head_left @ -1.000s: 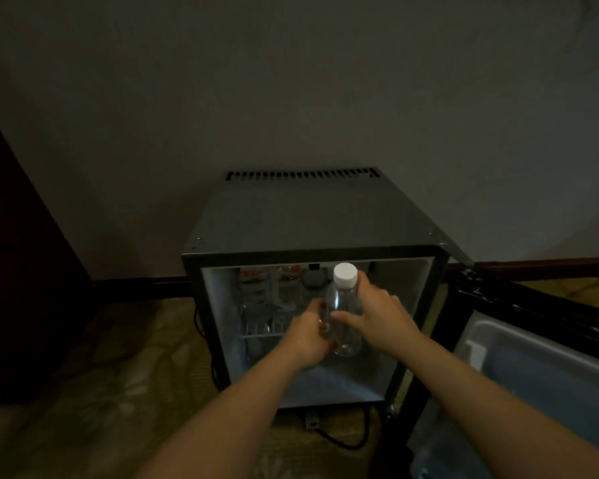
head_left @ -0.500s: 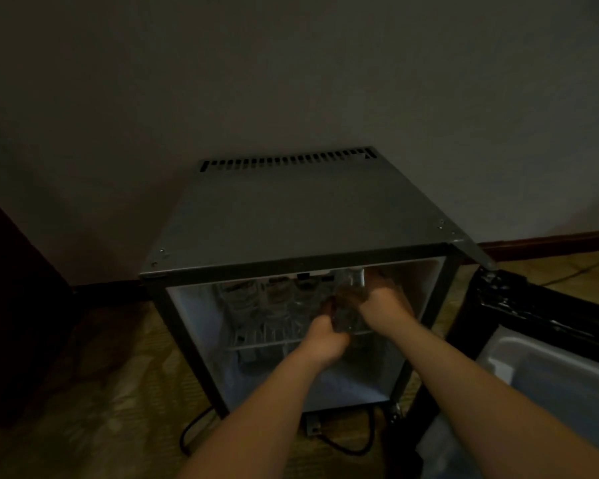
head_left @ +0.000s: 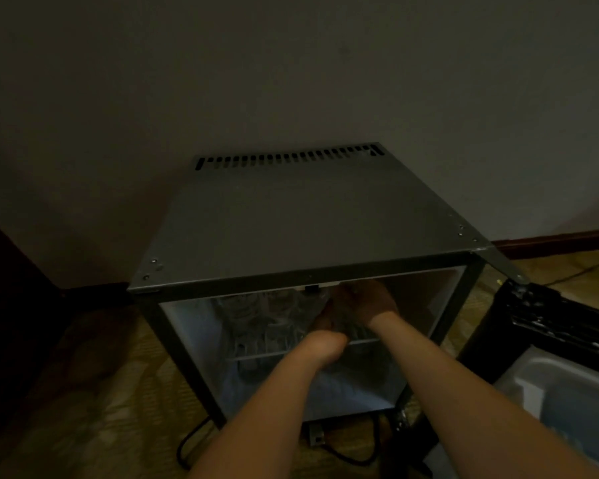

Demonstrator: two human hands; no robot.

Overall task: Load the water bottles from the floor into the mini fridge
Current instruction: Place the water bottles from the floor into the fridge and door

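**Water bottle going onto the upper shelf**

The water bottle (head_left: 339,318) sits between your hands inside the mini fridge (head_left: 312,236), just above the wire shelf (head_left: 291,352), at the right end of the row of bottles (head_left: 270,312) already there. Your right hand (head_left: 370,305) wraps its upper part; your left hand (head_left: 325,342) cups it lower down. Both look closed on it, though the dim light blurs the fingers. Its long axis appears upright, cap toward the fridge ceiling, but the top is hidden behind the frame. Set the base flat on the wires before letting go, clear of its neighbour. The door (head_left: 550,357) stands open at right.
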